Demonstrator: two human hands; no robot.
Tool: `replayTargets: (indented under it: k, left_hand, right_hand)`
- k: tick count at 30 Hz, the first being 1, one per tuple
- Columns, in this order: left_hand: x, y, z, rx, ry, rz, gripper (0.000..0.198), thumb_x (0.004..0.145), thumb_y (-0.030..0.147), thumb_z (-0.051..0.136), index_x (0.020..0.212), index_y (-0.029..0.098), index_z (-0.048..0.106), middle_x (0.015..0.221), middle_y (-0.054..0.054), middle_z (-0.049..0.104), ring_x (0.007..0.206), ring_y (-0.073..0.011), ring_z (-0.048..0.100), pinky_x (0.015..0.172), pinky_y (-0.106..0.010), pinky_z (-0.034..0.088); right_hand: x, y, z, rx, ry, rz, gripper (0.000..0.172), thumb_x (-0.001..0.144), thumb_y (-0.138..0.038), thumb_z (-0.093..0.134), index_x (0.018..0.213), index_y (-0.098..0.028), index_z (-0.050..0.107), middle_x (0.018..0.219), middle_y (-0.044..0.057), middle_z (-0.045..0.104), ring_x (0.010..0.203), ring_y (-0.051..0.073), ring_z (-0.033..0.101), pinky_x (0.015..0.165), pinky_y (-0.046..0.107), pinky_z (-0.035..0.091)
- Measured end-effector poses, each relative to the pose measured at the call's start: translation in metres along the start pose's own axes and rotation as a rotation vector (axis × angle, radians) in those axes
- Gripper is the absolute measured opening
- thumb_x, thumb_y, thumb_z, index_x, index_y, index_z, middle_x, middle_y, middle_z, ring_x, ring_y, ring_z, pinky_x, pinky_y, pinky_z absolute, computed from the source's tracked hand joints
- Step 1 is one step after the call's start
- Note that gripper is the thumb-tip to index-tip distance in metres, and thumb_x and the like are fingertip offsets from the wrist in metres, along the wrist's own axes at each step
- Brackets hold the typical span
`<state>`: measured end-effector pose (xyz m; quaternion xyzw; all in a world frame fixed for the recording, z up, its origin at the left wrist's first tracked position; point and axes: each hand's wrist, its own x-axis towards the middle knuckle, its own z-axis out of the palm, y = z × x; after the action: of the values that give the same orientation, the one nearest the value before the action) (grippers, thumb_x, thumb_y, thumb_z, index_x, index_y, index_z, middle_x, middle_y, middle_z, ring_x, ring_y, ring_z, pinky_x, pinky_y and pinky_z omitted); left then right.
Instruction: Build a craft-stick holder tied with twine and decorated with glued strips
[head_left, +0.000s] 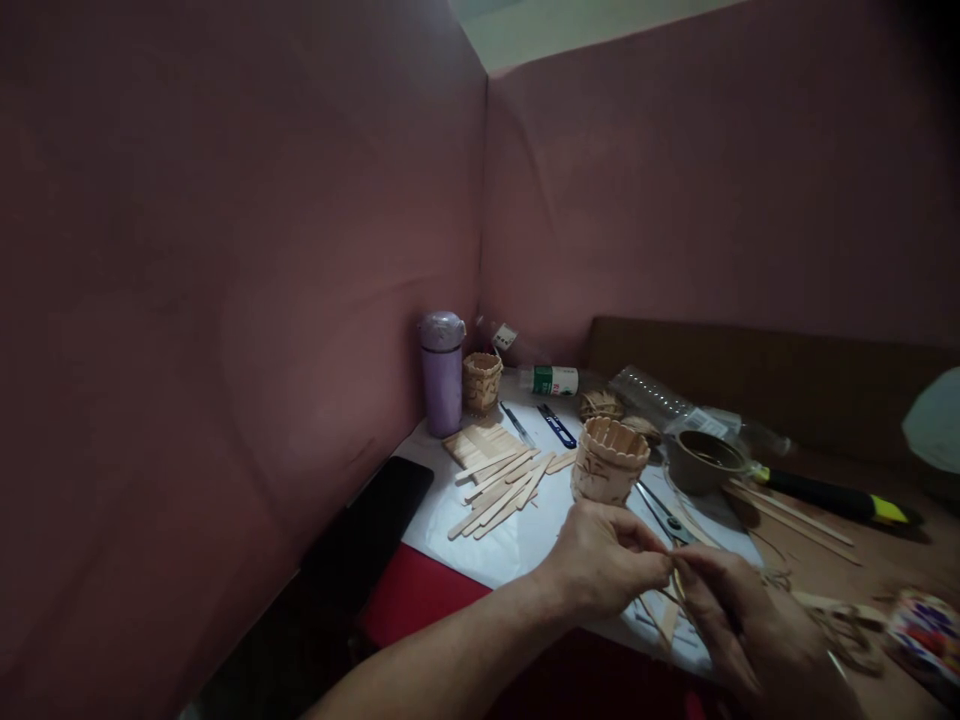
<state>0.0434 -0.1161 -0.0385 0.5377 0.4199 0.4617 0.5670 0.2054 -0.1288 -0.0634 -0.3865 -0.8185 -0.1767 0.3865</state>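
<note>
Near the table's front edge, my left hand (596, 560) pinches one end of a thin tan strand of twine (677, 585) between thumb and fingers. Close against it, my right hand (739, 615) has its fingers closed on the same strand; part of it is hidden by the fingers. Just beyond my left hand stands a small wooden cup (609, 465) with a scalloped rim, made of upright sticks. A pair of scissors (671, 520) lies just past my fingertips. To the left, several loose craft sticks (502, 490) are heaped on white paper (427, 515).
A purple bottle (442, 385) and a second stick cup (482, 383) stand by the wall. Blue thread snips (557, 427), a craft knife (517, 425), twine balls (600, 404) and a mug (705, 462) sit farther back. A black-and-yellow tool (832, 495) lies right.
</note>
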Motion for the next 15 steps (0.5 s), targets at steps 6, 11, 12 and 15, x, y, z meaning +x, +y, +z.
replayTargets:
  k: [6,11,12,15]
  left_hand:
    - [0.0003,0.001,0.0,0.027,0.003,-0.023,0.008,0.059,0.01,0.064,0.064,0.01,0.072,0.048,0.002,0.051,0.048,-0.0079,0.041,0.048,-0.022,0.033]
    - [0.0023,-0.003,0.001,0.028,0.003,-0.035,0.006,0.059,0.013,0.066,0.063,0.01,0.07,0.05,0.002,0.052,0.048,-0.008,0.042,0.048,-0.022,0.031]
    - [0.0024,-0.0031,0.0011,0.014,-0.001,-0.047,0.006,0.06,0.014,0.067,0.063,0.01,0.07,0.051,0.002,0.053,0.048,-0.0078,0.042,0.048,-0.022,0.031]
    - [0.0019,-0.0012,0.0007,-0.043,-0.014,-0.059,0.007,0.06,0.015,0.069,0.064,0.01,0.07,0.053,0.001,0.055,0.05,-0.0078,0.045,0.05,-0.023,0.034]
  right_hand:
    - [0.0017,0.001,0.0019,0.0,0.0,-0.023,0.026,0.096,-0.034,0.036,0.095,-0.016,0.056,0.065,0.006,0.068,0.047,0.017,0.063,0.042,0.025,0.045]
    - [-0.0038,0.0059,0.003,-0.006,-0.007,-0.044,0.025,0.096,-0.034,0.039,0.095,-0.016,0.057,0.064,0.006,0.067,0.045,0.017,0.061,0.043,0.026,0.043]
    - [-0.0052,0.007,0.0031,-0.01,-0.007,-0.047,0.025,0.095,-0.034,0.04,0.096,-0.016,0.057,0.064,0.006,0.067,0.045,0.017,0.061,0.044,0.026,0.044]
    - [-0.0076,0.0089,0.0032,-0.007,-0.019,-0.022,0.026,0.095,-0.034,0.041,0.097,-0.014,0.058,0.069,0.007,0.069,0.047,0.017,0.062,0.045,0.026,0.044]
